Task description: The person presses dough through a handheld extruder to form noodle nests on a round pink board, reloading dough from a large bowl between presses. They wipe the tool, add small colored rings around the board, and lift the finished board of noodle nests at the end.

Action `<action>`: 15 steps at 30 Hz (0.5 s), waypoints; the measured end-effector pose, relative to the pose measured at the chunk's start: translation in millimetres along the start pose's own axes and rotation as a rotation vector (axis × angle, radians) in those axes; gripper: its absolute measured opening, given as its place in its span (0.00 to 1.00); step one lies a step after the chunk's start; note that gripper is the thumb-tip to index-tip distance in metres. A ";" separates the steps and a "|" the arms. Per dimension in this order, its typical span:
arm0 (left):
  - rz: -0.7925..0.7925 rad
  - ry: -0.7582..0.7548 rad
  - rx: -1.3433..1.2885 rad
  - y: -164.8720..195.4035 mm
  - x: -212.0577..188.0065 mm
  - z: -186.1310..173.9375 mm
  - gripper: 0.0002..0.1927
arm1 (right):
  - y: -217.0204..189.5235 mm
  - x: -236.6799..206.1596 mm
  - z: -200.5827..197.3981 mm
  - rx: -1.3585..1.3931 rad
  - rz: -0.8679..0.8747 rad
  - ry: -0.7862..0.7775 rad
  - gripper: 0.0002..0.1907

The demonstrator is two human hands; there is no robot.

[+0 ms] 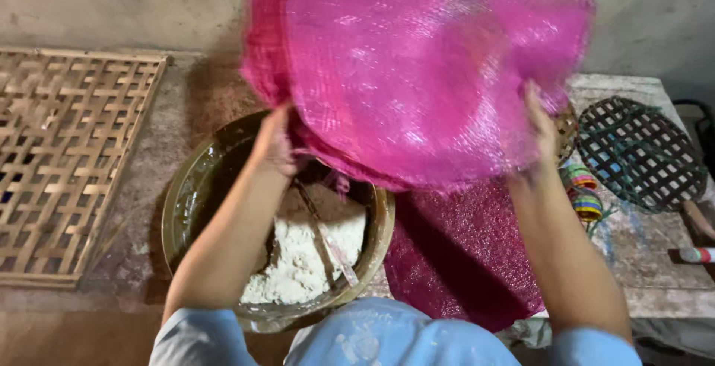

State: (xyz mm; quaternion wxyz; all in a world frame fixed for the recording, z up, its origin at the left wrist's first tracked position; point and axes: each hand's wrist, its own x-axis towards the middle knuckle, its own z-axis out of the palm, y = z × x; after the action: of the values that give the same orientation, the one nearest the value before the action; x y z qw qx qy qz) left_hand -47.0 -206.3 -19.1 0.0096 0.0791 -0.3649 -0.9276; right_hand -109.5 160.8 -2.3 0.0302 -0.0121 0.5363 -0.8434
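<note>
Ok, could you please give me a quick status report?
Both hands, left and right, gripping pink mesh sack. Raised over brown bowl of white dough. Nothing obstructing.

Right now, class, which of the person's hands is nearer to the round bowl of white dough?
Left. The left hand grips the pink mesh sack directly over the bowl's rim; the right hand holds the sack's far edge, well off to the bowl's right.

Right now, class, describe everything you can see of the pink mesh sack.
The pink mesh sack is woven, plastic-looking netting, glossy and slightly see-through, blurred in the picture. It is held up and spread wide above the bowl, hiding part of its rim. The left hand grips its lower left edge; the right hand grips its lower right edge.
</note>
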 end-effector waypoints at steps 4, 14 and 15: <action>0.220 0.086 0.458 80.4 5.7 -79.1 0.23 | -3.5 46.8 49.4 -0.181 0.068 -0.427 0.45; 0.140 0.915 0.712 145.0 -14.7 -183.1 0.25 | 18.7 -45.0 -163.8 -1.970 -0.134 0.146 0.68; 0.121 0.935 0.749 141.0 -15.9 -185.0 0.24 | 25.0 -59.0 -173.1 -2.003 -0.195 0.180 0.68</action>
State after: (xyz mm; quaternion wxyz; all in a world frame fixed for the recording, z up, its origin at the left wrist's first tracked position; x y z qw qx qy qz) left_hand -8.5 -433.6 -54.7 0.1933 0.4556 -0.6278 -0.6008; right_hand -58.8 310.4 -97.7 -0.1033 -0.0119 0.9946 -0.0017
